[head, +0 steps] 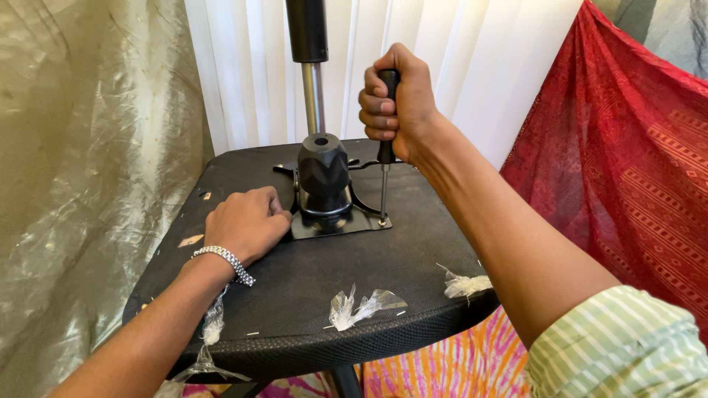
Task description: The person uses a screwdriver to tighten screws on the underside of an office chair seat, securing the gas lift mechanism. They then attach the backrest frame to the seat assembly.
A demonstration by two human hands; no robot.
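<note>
An upturned black chair seat (310,280) lies flat in front of me. A black metal bracket plate (335,223) with a black cylindrical housing (322,173) is mounted at its middle. My right hand (394,99) grips the black handle of a screwdriver (385,151) held upright, its tip on a screw at the plate's right front corner (382,220). My left hand (247,223), with a metal bracelet at the wrist, rests on the seat with fingers curled against the plate's left edge.
A chrome gas-lift rod with a black sleeve (310,66) stands behind the housing. Scraps of clear plastic (361,306) cling to the seat's front edge. White curtain behind, red patterned cloth (627,162) at right, shiny beige sheet (81,169) at left.
</note>
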